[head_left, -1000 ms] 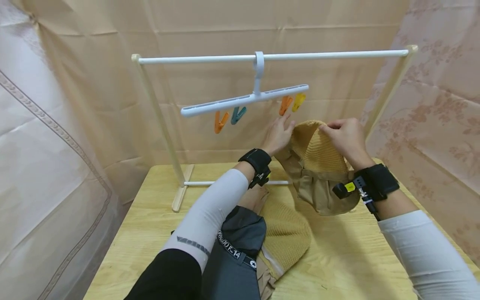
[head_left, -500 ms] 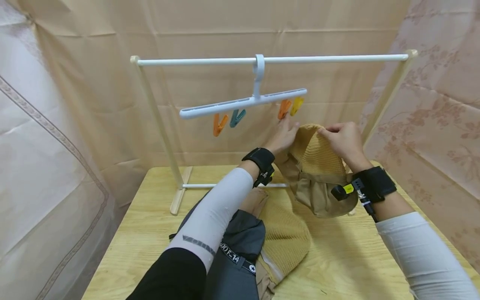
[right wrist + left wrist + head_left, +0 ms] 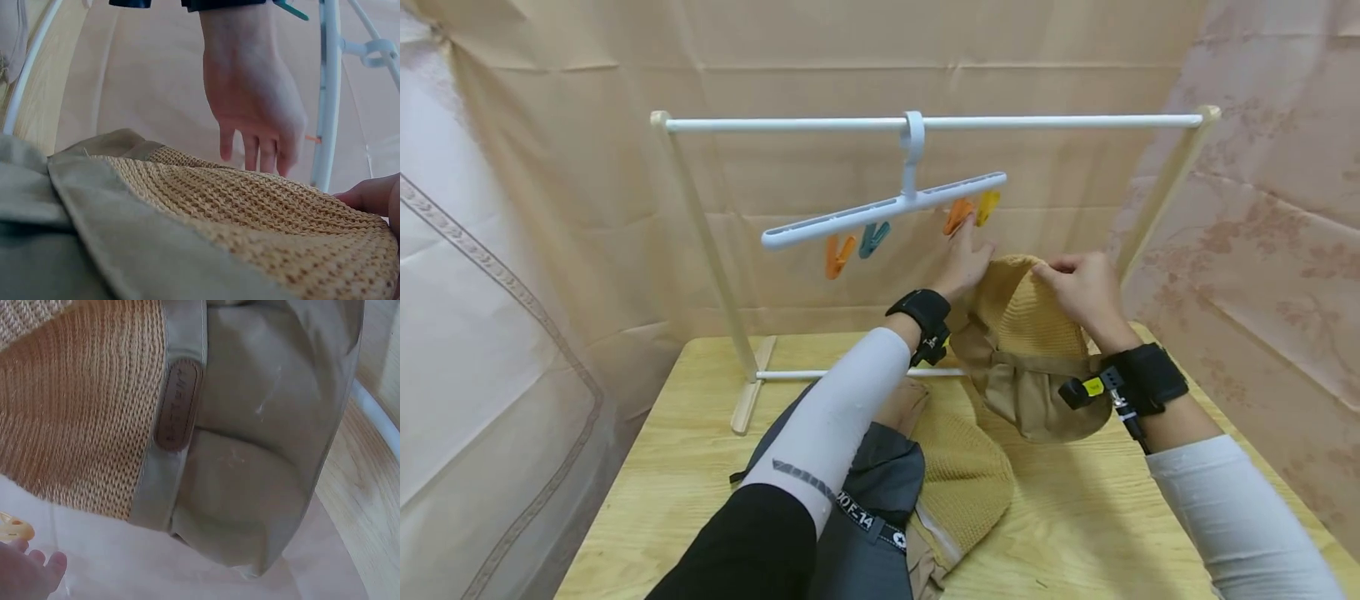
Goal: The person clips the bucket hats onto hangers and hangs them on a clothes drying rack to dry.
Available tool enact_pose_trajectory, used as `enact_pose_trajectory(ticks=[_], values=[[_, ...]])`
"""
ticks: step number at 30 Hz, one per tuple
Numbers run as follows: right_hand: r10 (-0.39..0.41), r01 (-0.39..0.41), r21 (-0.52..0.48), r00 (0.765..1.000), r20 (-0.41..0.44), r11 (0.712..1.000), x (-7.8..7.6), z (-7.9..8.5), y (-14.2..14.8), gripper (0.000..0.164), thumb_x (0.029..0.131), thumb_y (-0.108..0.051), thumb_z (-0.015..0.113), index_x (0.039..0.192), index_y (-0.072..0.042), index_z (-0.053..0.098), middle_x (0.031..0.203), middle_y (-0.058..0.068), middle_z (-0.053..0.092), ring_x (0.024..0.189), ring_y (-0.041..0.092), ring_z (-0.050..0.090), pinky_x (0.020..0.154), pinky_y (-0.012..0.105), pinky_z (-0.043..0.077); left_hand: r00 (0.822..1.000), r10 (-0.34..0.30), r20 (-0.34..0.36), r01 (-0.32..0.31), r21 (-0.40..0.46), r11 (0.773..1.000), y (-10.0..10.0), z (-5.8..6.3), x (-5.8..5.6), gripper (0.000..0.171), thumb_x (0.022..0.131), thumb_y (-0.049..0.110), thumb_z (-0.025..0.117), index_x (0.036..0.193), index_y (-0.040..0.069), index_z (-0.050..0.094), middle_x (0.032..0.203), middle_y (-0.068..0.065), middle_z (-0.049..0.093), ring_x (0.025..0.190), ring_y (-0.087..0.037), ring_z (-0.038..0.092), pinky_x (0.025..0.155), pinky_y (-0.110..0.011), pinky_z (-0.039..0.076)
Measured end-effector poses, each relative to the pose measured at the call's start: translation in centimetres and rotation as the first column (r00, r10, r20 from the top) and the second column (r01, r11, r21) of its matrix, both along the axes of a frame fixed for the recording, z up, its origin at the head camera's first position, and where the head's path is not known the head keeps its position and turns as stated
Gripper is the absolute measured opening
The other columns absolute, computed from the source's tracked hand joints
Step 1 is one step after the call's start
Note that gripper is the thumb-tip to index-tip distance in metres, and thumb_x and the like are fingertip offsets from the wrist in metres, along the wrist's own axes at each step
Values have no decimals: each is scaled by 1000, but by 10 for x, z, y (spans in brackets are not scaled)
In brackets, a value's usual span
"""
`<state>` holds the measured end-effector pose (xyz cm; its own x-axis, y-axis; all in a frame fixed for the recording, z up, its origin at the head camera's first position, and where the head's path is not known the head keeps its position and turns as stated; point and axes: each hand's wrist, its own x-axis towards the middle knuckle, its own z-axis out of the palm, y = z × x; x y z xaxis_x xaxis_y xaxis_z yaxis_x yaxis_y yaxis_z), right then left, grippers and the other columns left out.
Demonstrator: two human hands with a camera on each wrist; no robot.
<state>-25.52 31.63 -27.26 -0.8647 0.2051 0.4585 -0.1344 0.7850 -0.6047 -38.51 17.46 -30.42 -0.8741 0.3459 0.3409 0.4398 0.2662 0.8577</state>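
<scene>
My right hand [image 3: 1086,287] pinches the knitted crown of a sun hat [image 3: 1037,333] with a khaki brim, holding it up below the hanger's right end. A brown label [image 3: 178,405] on its band shows in the left wrist view. My left hand [image 3: 961,258] reaches up beside the hat, fingers extended, with a fingertip at an orange clothespin [image 3: 957,217]; whether it touches is unclear. Right beside that hangs a yellow clothespin [image 3: 988,207]. The pale blue hanger [image 3: 887,206] tilts, its right end higher. In the right wrist view, the left hand [image 3: 256,106] appears behind the crown.
The hanger hooks over the white bar [image 3: 790,124] of a small rack. Another orange clothespin [image 3: 839,256] and a teal clothespin [image 3: 874,239] hang at its left. On the wooden table [image 3: 647,500] lie a dark grey hat [image 3: 876,492] and another yellow knitted hat [image 3: 962,475].
My left hand has moved slightly up to the orange clothespin by the yellow one, and that clothespin has shifted a little left. The right hand keeps its pinch on the sun hat.
</scene>
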Motion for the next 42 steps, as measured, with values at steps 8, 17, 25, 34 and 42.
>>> enact_pose_trajectory(ticks=[8, 17, 25, 34, 42], values=[[-50, 51, -20, 998, 40, 999, 4, -4, 12, 40, 93, -33, 63, 99, 4, 75, 98, 24, 72, 66, 2, 52, 57, 19, 40, 999, 19, -40, -22, -60, 998, 2, -5, -1, 69, 101, 28, 50, 158, 14, 12, 163, -3, 20, 150, -17, 20, 121, -31, 22], [-56, 57, -7, 998, 19, 998, 3, -5, 14, 39, 94, -34, 63, 98, 3, 76, 97, 24, 73, 67, 7, 55, 56, 18, 40, 998, 8, -58, -15, -108, 994, -2, -3, 0, 72, 101, 38, 50, 158, 16, 13, 163, -4, 21, 150, -21, 23, 120, -37, 26], [-8, 8, -14, 1000, -8, 1000, 0, -6, 7, 37, 92, -29, 66, 94, 6, 76, 90, 25, 73, 59, 2, 51, 53, 19, 39, 998, 28, -48, -32, -77, 997, -10, -7, -9, 81, 98, 39, 56, 158, 12, 9, 165, -5, 15, 151, -20, 17, 121, -36, 22], [-23, 23, -15, 1000, 4, 1000, 1, -8, 3, 37, 93, -31, 65, 96, 5, 76, 94, 25, 73, 69, 12, 56, 56, 16, 40, 996, 79, -36, -82, -105, 991, -15, -14, -13, 79, 98, 37, 55, 158, 12, 9, 165, -6, 12, 152, -22, 15, 122, -39, 21], [-18, 19, -42, 1000, 11, 999, 0, -8, 0, 38, 93, -31, 65, 99, 6, 75, 97, 27, 72, 67, 7, 55, 55, 14, 40, 995, 87, -48, -92, -108, 990, -17, -8, -9, 82, 98, 37, 55, 158, 11, 6, 165, -8, 13, 151, -24, 17, 121, -41, 22]])
